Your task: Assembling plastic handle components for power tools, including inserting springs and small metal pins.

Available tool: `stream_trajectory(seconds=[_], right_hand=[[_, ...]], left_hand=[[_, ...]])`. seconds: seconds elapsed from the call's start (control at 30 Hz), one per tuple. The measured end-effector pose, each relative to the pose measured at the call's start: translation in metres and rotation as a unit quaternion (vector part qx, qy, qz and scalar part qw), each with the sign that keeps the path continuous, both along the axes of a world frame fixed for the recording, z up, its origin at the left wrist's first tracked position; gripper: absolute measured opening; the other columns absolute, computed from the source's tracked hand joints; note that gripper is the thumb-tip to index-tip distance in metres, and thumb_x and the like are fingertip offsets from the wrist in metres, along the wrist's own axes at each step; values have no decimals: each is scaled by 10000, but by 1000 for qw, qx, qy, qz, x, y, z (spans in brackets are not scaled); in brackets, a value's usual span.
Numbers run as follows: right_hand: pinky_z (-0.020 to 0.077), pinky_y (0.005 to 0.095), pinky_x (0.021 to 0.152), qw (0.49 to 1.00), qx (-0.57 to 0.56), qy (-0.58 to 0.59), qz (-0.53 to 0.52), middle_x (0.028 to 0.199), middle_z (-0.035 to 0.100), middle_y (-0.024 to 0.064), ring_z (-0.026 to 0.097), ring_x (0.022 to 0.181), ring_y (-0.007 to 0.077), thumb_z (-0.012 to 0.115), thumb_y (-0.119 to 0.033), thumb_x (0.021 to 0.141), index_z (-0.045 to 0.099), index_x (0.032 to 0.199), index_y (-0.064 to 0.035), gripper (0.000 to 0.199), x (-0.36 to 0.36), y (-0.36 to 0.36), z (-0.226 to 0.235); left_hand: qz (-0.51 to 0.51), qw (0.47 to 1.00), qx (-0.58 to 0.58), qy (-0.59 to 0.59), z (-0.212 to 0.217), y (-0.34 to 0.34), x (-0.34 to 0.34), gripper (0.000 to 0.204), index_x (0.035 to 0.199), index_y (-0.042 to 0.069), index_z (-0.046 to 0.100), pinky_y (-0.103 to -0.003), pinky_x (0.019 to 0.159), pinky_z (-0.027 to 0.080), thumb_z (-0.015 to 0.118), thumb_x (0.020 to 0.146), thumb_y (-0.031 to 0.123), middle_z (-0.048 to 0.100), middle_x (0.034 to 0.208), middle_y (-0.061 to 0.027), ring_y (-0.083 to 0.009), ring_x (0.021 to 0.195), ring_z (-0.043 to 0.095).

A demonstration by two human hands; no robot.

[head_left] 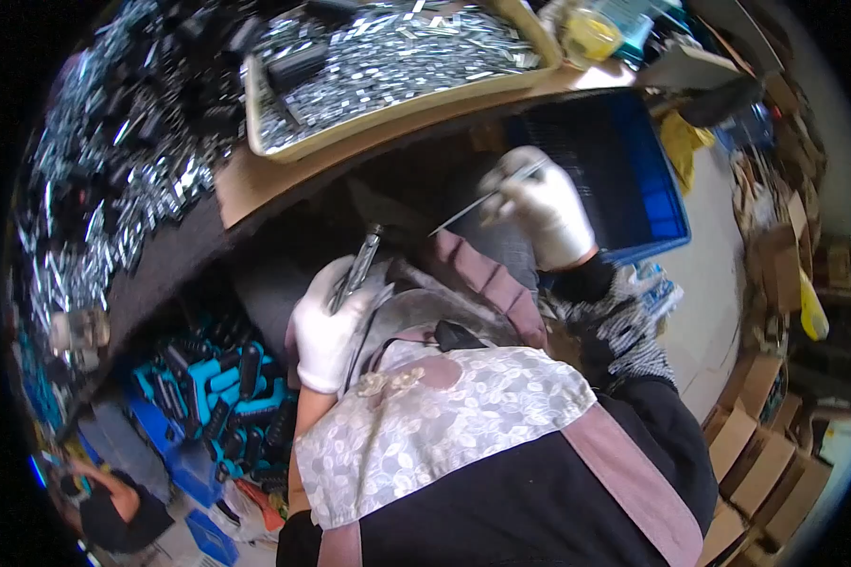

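My left hand (329,331), in a white glove, is closed round a dark, shiny, narrow metal piece (361,262) that points up and away from me. I cannot make out its exact kind. To the right, my white-gloved right hand (556,213) grips a thin metal rod (461,215), its free end slanting down to the left. A gap separates the rod's tip from the dark piece. Both hands are above my lap, in front of the workbench edge (303,181). A patterned apron (444,402) covers my front.
A cream tray (402,102) of small metal strips sits on the bench, beside heaped metal parts (113,180). A blue crate (667,203) stands at the right. Teal-and-black handles (222,387) fill the lower left, near another person (123,510). Cardboard boxes (756,444) line the right.
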State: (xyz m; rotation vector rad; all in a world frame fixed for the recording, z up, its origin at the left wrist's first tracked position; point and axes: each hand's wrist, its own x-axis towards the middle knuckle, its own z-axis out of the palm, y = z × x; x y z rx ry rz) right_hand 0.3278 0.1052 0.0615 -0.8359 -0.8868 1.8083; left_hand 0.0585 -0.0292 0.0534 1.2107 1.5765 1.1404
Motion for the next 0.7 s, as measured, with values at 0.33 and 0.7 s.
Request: stream_trajectory(seconds=[0.33, 0.7], right_hand=[[597, 376, 856, 943, -38, -11, 331, 1150, 654, 195, 707, 982, 264, 650, -18, 881, 539, 1204, 67, 352, -120, -48, 15], [538, 230, 594, 947, 17, -126, 296, 873, 684, 71, 650, 692, 109, 677, -51, 900, 659, 1070, 28, 189, -128, -55, 23]], left_hand=[[202, 974, 84, -62, 40, -36, -27, 503, 1222, -31, 617, -218, 606, 481, 774, 873, 295, 657, 870, -29, -81, 701, 582], [202, 976, 46, -63, 49, -39, -36, 391, 1209, -38, 622, -243, 706, 542, 737, 870, 120, 665, 960, -68, -98, 810, 635]])
